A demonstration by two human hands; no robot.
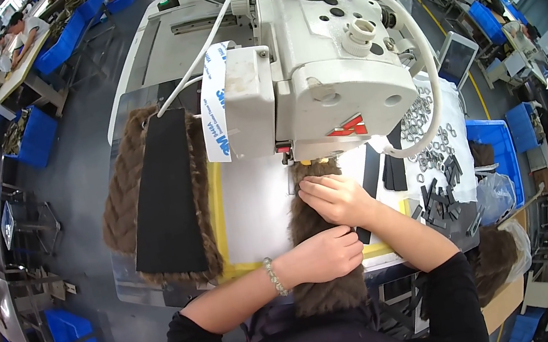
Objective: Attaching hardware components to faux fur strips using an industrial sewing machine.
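Observation:
A strip of brown fur (331,294) runs from beneath the sewing machine head (342,100) toward my body and hangs over the table's near edge. My right hand (342,201) is closed on its far part, fingertips at its left side just in front of the machine head. Nearer to me, my left hand (322,256), with a beaded bracelet (274,277) at the wrist, crosses over the strip. Its fingers are curled, thumb and forefinger pinched at the strip's right edge. My fingers hide whatever small piece may be between them.
Fur pieces (127,189) with a black panel (169,197) lie at the left. Right of the machine, a white cloth (464,174) holds many metal rings (419,123) and short black straps (442,200). A blue bin (494,132) stands beyond. A person (28,31) sits far left.

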